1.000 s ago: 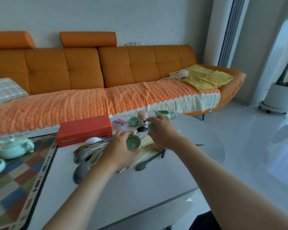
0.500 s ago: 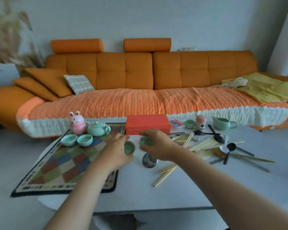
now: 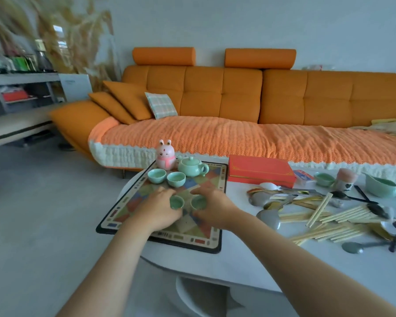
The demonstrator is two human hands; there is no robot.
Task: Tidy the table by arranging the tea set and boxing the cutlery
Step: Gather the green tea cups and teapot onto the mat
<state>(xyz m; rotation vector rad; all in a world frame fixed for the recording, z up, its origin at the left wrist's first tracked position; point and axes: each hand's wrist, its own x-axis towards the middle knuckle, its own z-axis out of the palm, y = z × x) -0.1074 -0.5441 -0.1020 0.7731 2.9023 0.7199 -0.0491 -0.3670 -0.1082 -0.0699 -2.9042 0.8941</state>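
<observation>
My left hand point(image 3: 157, 210) grips a small green teacup point(image 3: 176, 202) and my right hand point(image 3: 213, 208) grips a second green teacup point(image 3: 198, 201), both low over the patterned mat point(image 3: 199, 241). Two more green cups point(image 3: 156, 175) point(image 3: 176, 179) stand at the mat's far side, with the green teapot point(image 3: 191, 167) behind them. A red box point(image 3: 260, 170) lies shut to the right of the mat. Spoons point(image 3: 269, 219) and chopsticks point(image 3: 329, 233) are scattered on the white table point(image 3: 284, 266) further right. A green pitcher point(image 3: 383, 186) and another green cup point(image 3: 324, 179) stand at the far right.
A pink rabbit figure point(image 3: 165, 154) stands at the mat's far corner. A pink cup point(image 3: 345, 179) sits next to the pitcher. An orange sofa point(image 3: 238, 110) runs behind the table. The table's rounded left edge drops to grey floor point(image 3: 44, 213).
Both hands carried their cups leftward from over the cutlery to above the mat. My view swung left with them.
</observation>
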